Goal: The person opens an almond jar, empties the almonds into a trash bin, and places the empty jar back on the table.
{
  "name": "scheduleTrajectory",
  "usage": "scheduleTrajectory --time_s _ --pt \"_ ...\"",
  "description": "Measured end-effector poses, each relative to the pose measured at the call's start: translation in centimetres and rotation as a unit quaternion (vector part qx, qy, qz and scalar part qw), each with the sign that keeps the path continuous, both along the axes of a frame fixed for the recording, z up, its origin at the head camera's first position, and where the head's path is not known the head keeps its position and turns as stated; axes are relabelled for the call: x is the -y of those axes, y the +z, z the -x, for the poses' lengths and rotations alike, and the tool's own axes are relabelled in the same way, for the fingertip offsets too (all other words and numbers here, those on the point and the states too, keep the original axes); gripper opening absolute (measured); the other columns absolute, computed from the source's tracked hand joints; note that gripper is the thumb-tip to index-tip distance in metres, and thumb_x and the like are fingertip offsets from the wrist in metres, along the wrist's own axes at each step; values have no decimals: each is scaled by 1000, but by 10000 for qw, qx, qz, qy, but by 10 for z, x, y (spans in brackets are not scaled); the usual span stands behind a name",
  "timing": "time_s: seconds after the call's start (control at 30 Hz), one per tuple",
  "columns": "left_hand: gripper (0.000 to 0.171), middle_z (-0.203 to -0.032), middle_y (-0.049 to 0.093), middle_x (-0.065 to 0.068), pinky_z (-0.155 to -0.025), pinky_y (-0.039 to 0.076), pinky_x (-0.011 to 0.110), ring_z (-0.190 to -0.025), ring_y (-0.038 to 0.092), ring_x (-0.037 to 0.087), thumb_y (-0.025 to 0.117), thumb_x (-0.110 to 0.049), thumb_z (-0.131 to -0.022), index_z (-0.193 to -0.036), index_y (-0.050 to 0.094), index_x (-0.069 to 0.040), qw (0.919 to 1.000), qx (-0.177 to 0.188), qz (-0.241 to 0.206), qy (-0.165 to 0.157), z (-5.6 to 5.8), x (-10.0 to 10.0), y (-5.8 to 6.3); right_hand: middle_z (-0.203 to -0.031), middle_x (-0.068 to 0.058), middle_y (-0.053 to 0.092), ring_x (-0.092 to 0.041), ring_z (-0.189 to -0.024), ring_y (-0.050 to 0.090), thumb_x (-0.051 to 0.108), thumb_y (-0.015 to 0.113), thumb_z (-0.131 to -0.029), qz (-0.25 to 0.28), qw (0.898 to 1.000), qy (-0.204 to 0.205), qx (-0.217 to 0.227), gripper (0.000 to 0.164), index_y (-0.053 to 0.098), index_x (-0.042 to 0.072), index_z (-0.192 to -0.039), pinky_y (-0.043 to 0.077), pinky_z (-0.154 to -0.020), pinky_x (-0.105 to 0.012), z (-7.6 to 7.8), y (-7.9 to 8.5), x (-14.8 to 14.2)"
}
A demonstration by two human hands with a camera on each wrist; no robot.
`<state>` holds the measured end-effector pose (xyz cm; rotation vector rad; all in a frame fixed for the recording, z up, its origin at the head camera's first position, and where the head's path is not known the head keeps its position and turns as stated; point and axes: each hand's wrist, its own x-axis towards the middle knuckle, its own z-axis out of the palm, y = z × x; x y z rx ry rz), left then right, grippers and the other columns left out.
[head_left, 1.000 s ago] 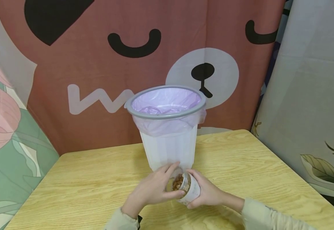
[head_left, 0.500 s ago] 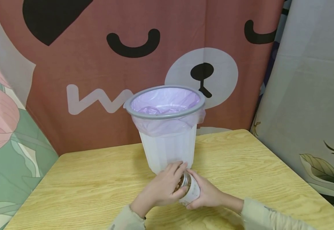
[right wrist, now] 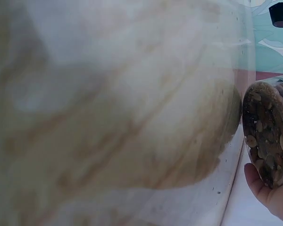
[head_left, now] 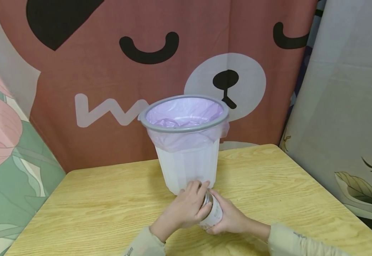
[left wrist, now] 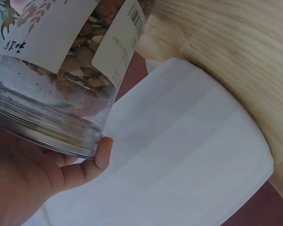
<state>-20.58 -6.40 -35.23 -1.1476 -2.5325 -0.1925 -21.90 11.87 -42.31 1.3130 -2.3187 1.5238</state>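
Observation:
A clear jar [head_left: 216, 215] of almonds with a pale printed label is tilted over the table, its mouth end toward the left. My right hand [head_left: 232, 215] grips the jar's body from the right. Over the mouth end, my left hand [head_left: 187, 206] holds the clear lid [left wrist: 42, 125] with curled fingers. The left wrist view shows the lid against the jar's neck; whether it is screwed tight cannot be seen. From the right wrist, the jar's base [right wrist: 266, 132] appears with nuts behind it, and a fingertip [right wrist: 254, 181] touches its edge.
Just behind the hands stands a white bin [head_left: 189, 163] with a grey rim and a purple liner bag. It rests on a wood-grain table [head_left: 109, 199]. Printed curtains [head_left: 93, 71] hang behind and on both sides.
The left hand has brought the clear lid from an angle beside the open mouth onto it, hiding the nuts there, and has shifted slightly right. The right hand stays nearly still around the jar.

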Motion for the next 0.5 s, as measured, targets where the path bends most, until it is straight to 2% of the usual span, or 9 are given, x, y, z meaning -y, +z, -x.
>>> scheduleTrajectory --time_s 0.13,0.27,0.37,0.4,0.5 --pt "50 -108 46 12 -62 46 36 -99 45 24 27 -34 -94 -132 35 -2 9999 44 -70 146 -2 -1 -1 -107 -5 52 -15 -87 56 5 78 -58 45 9999 -70 -131 97 23 8 -137 50 -69 -31 -2 1 2" --pt "48 -110 45 16 -63 46 38 -98 46 27 29 -32 -94 -128 38 1 9976 209 -494 434 -3 -5 -4 -118 -1 47 -14 -93 52 15 80 -60 -259 9975 -554 -366 97 23 16 -139 48 -72 -30 -3 3 1" --pt "47 -108 45 17 -62 47 37 -96 47 28 32 -31 -94 -125 41 3 9948 259 -800 572 -4 -6 -8 -122 0 44 -15 -96 50 21 81 -61 -438 9950 -737 -519 97 24 18 -139 47 -73 -30 -3 3 0" --pt "48 -108 45 17 -62 47 37 -95 47 28 32 -32 -93 -125 41 2 9944 273 -846 578 -4 -7 -8 -122 -1 45 -16 -96 50 20 81 -60 -435 9950 -703 -566 96 25 16 -138 47 -73 -30 -3 3 0" --pt "51 -108 46 15 -61 47 36 -96 46 26 32 -36 -93 -126 42 1 9931 315 -965 583 -5 -6 -8 -120 -8 47 -16 -94 51 14 81 -59 -448 9958 -617 -516 94 26 9 -136 47 -72 -30 -10 16 2"
